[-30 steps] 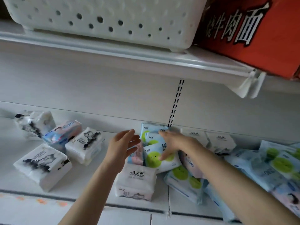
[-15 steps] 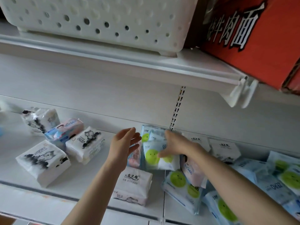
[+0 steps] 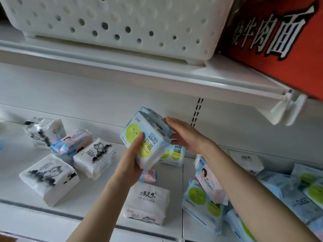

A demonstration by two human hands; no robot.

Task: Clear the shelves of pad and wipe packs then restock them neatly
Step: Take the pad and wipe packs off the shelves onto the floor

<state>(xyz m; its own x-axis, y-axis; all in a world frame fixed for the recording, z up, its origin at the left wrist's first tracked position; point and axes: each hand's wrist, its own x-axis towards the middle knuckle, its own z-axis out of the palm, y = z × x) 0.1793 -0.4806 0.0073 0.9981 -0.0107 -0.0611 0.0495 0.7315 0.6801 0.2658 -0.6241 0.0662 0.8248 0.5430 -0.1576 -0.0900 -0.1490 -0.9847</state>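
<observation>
Showing a person's two bare hands at frame centre, raised clear of the lower shelf (image 3: 108, 203) with a green-spotted pack (image 3: 148, 149) between them. The left hand (image 3: 132, 165) grips this pack from below, thumb across its printed face and the other fingers curled out of sight behind it. The right hand (image 3: 185, 135) lies flat against the pack's right end with fingers straight, pressing rather than clasping. The edge of a second pale-blue pack (image 3: 153, 116) sits flush behind the first; whether either hand has hold of it cannot be told. On the shelf at left lie three white packs with ink-style animal prints (image 3: 49, 179), loosely grouped around a pink-and-blue pack (image 3: 73, 142). Directly below the hands rests a plain white pack (image 3: 146, 203), and just behind them another green-spotted pack on the shelf (image 3: 174, 154). Right of centre a pink pack (image 3: 208, 179) leans over a pale-blue one (image 3: 201, 201), and further packs are heaped at the right edge (image 3: 297, 189). Across the top of the frame, the upper shelf (image 3: 157, 74) carries a white perforated basket (image 3: 122, 23) and, at upper right, a red carton (image 3: 279, 41) with white lettering
</observation>
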